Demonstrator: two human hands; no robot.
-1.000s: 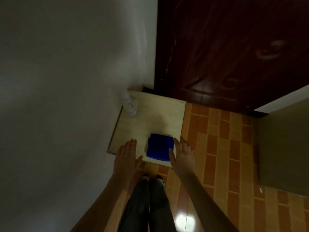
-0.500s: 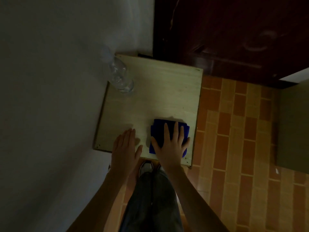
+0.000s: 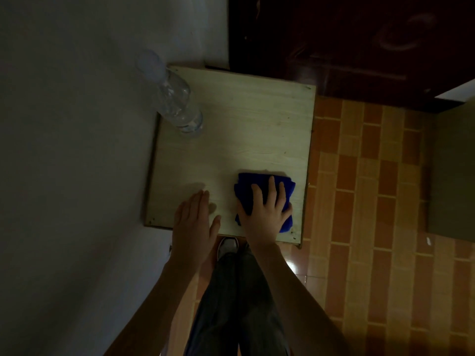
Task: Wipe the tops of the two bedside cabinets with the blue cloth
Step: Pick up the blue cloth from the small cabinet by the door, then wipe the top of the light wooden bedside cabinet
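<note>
— Where's the blue cloth right now?

— Folded into a thick pad near the front right corner of the bedside cabinet top. My right hand lies flat on it, fingers spread wide, pressing down rather than gripping — nothing pinched yet.

— And the other hand?

— My left hand is open, fingers together, palm down at the front edge just left of the cloth. I can't tell whether it touches the wood or hovers.

— How will the cloth handle?

— Soft and light, I'd judge, and the layers may slide apart under a push. I'd keep the palm on the middle of the pad so the folds stay stacked.

— Anything in the way?

— A clear plastic bottle stands at the back left corner, close to the pale wall. It looks light and easy to tip, so strokes should stop short of it. The tiled floor runs along the right.
</note>
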